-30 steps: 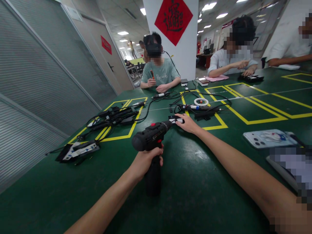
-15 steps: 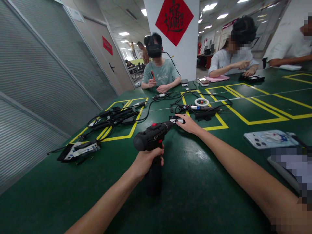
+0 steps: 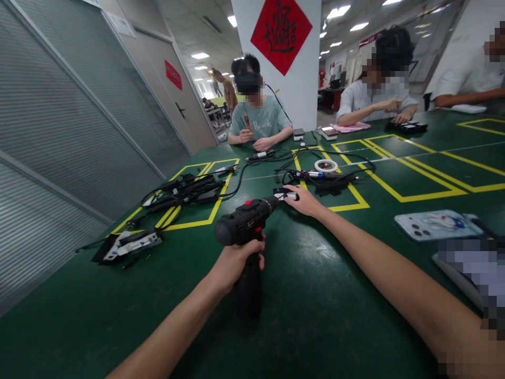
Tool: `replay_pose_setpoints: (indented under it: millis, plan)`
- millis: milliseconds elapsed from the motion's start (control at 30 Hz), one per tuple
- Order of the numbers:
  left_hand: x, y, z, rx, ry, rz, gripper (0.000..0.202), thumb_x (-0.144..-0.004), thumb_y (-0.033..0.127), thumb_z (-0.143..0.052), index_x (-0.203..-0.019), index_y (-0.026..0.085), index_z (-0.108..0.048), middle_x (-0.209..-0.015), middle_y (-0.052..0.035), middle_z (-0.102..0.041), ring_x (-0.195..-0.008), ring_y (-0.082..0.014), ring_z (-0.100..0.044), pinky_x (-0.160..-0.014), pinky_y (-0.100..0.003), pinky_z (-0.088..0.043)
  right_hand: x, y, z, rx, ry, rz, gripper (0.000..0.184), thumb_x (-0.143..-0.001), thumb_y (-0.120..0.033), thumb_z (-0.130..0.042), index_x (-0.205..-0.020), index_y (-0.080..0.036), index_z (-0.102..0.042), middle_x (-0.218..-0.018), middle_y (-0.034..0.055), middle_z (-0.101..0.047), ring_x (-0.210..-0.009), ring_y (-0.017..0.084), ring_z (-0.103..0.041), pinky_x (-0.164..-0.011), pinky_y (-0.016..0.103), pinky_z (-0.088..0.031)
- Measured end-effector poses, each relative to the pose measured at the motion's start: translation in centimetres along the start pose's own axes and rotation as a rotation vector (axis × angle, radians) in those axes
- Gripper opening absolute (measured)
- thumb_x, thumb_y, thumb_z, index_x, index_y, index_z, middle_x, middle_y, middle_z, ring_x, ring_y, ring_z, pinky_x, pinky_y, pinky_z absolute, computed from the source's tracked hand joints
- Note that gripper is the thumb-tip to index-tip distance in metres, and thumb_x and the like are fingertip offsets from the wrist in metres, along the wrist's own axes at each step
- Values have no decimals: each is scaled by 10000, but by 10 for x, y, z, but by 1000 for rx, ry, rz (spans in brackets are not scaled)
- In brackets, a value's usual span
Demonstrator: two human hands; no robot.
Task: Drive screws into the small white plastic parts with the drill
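Head cam shows the left hand [image 3: 240, 256] wrapped snugly around the handle of a black cordless drill [image 3: 244, 221], right under the body. Looks hefty but stiff, probably a bit nose-heavy, so that pistol grip is the sane place to hold it. The chuck [image 3: 271, 203] points at a small black-and-white part [image 3: 281, 192] on the green table [image 3: 311, 310]; can't tell if they're touching. Right hand [image 3: 303, 200] has fingers on the part's right end, pinching or just pressing, can't tell. Seems light, rigid, maybe slick, so I'd grab the edges, clear of the chuck. Tangled cables [image 3: 189, 189] sit off left, phone [image 3: 434, 225] right.
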State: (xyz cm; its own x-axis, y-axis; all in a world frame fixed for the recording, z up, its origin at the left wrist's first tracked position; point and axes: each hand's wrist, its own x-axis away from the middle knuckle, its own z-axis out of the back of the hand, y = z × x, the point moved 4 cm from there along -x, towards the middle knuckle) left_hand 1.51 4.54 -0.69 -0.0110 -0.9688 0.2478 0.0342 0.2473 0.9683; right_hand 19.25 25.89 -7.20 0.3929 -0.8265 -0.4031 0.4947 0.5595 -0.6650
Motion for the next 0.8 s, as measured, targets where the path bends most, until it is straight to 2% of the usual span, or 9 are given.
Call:
replay_pose_setpoints:
  millis: [300, 633, 800]
  plan:
    - [1, 2, -1, -5, 20, 14, 260, -710, 293, -683, -913, 139, -630, -708, -19, -626, -521, -153, -579, -562, -285, -441, 1, -2, 0, -5, 7, 5, 495, -874, -341, -615, -1355, -227, -574, -1214, 97, -591, -1066, 220, -584, -998, 370, -450]
    - [0, -1, 1, -5, -3, 1, 247, -752, 295, -671, -942, 142, -634, -729, -19, -628, -531, -141, -576, -566, -275, -439, 1, -1, 0, -7, 3, 0, 498, -872, -343, -619, -1355, -235, -572, -1227, 91, -595, -1069, 215, -587, -1006, 372, -447]
    - [0, 0, 1, -2, 16, 10, 266, -720, 293, -686, -929, 133, -646, -739, -25, -624, -526, -150, -582, -561, -284, -446, 1, -1, 0, 7, 9, -2, 492, -874, -335, -617, -1354, -236, -572, -1237, 90, -596, -1081, 213, -586, -1013, 371, -441]
